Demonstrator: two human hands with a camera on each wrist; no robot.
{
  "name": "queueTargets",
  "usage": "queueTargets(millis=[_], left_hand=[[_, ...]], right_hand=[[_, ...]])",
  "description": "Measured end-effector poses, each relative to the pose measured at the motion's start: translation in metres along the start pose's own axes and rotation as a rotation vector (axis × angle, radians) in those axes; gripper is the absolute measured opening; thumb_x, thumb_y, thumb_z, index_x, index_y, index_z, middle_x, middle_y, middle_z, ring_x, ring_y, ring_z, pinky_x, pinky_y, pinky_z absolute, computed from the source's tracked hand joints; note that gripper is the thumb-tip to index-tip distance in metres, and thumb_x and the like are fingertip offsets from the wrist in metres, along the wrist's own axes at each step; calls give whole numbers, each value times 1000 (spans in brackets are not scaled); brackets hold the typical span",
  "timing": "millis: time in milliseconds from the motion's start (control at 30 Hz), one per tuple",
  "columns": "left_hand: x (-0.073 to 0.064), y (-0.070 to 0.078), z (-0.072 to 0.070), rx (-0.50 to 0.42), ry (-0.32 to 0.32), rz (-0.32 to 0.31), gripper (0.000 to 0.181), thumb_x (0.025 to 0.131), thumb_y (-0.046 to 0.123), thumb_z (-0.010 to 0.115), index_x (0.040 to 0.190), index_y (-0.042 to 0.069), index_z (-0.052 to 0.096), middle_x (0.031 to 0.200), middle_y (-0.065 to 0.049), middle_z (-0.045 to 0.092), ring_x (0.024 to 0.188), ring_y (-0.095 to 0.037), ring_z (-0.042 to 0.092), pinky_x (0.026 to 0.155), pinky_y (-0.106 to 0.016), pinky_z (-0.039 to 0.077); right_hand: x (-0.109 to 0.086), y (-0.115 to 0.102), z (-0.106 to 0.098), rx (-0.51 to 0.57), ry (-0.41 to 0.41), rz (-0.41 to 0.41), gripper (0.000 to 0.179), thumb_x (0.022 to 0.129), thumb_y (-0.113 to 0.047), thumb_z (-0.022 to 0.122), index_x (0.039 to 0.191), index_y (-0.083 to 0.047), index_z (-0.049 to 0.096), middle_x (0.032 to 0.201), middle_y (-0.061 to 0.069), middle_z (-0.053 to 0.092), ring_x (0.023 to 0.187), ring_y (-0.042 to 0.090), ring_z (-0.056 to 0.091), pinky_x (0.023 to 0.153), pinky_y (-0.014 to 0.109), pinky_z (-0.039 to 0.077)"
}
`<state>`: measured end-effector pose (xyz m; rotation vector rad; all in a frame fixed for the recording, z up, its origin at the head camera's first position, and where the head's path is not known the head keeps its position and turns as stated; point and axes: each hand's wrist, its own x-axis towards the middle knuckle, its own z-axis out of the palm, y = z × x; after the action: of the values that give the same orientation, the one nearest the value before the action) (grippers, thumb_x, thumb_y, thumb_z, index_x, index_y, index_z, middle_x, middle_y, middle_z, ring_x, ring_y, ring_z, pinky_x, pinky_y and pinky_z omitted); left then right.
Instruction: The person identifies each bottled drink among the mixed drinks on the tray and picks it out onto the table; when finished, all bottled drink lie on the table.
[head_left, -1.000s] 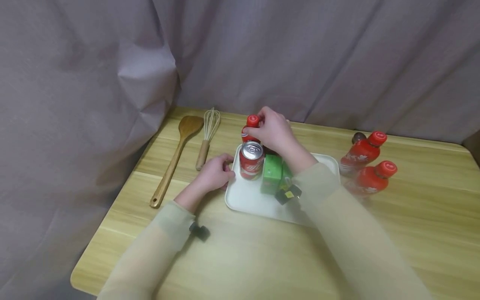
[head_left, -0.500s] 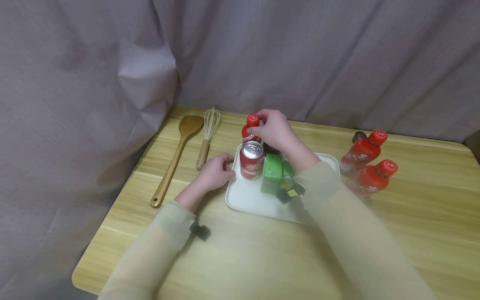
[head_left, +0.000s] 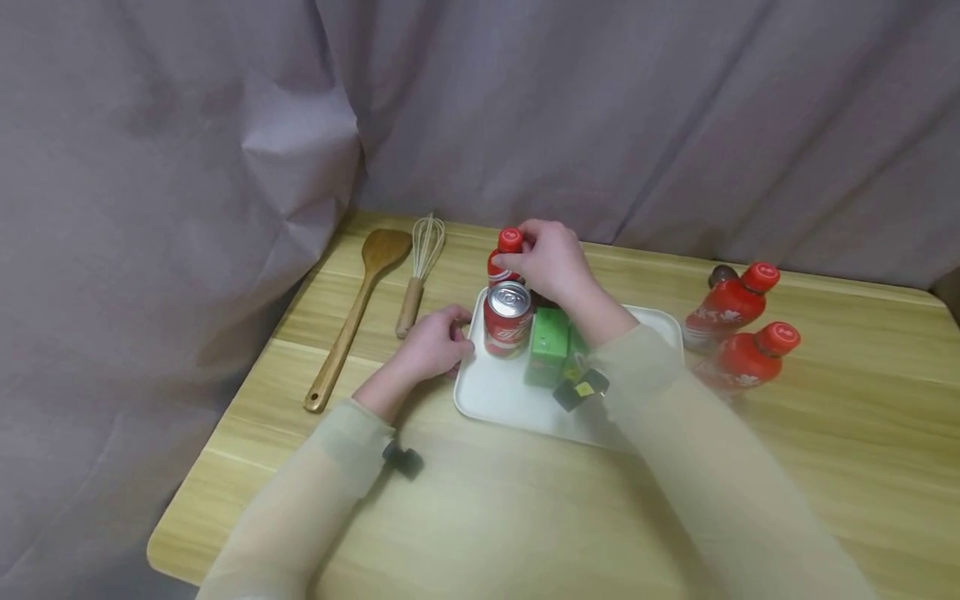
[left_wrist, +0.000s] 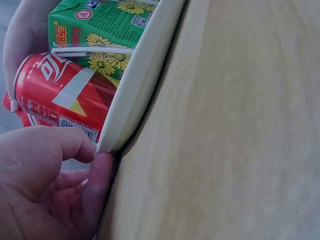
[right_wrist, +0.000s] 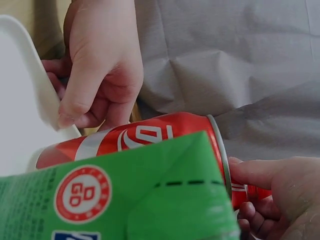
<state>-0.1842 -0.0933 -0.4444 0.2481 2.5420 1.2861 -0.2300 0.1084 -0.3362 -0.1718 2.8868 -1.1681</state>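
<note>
My right hand point(head_left: 551, 262) grips a red-capped bottle point(head_left: 507, 254) standing at the far left corner of the white tray point(head_left: 501, 397). In the right wrist view its fingers point(right_wrist: 260, 175) curl on the bottle behind the can point(right_wrist: 135, 137). A red soda can point(head_left: 507, 319) and a green drink carton point(head_left: 548, 347) stand on the tray in front of the bottle. My left hand point(head_left: 435, 346) holds the tray's left rim; in the left wrist view the thumb point(left_wrist: 55, 145) lies over the rim point(left_wrist: 142, 85) and a finger goes under it.
A wooden spatula point(head_left: 356, 312) and a whisk point(head_left: 420, 271) lie left of the tray. Two red-capped bottles point(head_left: 727, 304) point(head_left: 750, 358) stand at the right with a small dark round object point(head_left: 722, 273) behind. Grey curtain hangs behind the wooden table point(head_left: 847, 433).
The right hand has shifted slightly on the bottle. The left hand stays on the tray rim.
</note>
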Motion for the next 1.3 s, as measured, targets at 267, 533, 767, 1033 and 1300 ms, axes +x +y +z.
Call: queueTargets(millis=[267, 533, 767, 1033, 1300], left_hand=[[0, -1, 0, -2, -1, 4, 52, 88, 1, 65, 139, 1, 56, 88, -12, 61, 58, -21, 62, 49, -34, 62], [3, 3, 0, 5, -15, 22, 52, 87, 1, 66, 138, 1, 57, 88, -12, 61, 61, -20, 61, 51, -33, 63], [4, 2, 1, 26, -12, 45, 50, 87, 1, 65, 137, 2, 58, 88, -11, 60, 64, -20, 60, 51, -32, 62], [3, 3, -3, 6, -20, 39, 51, 88, 0, 64, 138, 0, 55, 88, -12, 60, 61, -21, 62, 51, -33, 62], [1, -4, -10, 12, -7, 19, 50, 88, 0, 64, 137, 0, 56, 89, -12, 59, 62, -21, 61, 51, -34, 63]], right_hand=[[-3, -11, -12, 105, 32, 13, 32, 90, -27, 79, 116, -10, 71, 86, 7, 57, 83, 24, 52, 70, 34, 45], [-25, -43, -51, 110, 90, -1, 37, 91, -33, 79, 122, -15, 70, 94, 5, 60, 91, 21, 55, 77, 34, 48], [-60, -66, -84, 135, 91, -7, 37, 91, -39, 78, 121, -20, 70, 95, 6, 61, 91, 21, 55, 75, 32, 49], [-110, -63, -110, 93, 76, 1, 39, 88, -44, 80, 119, -22, 72, 96, 6, 62, 92, 23, 53, 70, 34, 48], [-159, -24, -115, 96, 124, -92, 29, 84, -32, 87, 109, -23, 77, 95, -3, 66, 94, 15, 53, 61, 23, 47]])
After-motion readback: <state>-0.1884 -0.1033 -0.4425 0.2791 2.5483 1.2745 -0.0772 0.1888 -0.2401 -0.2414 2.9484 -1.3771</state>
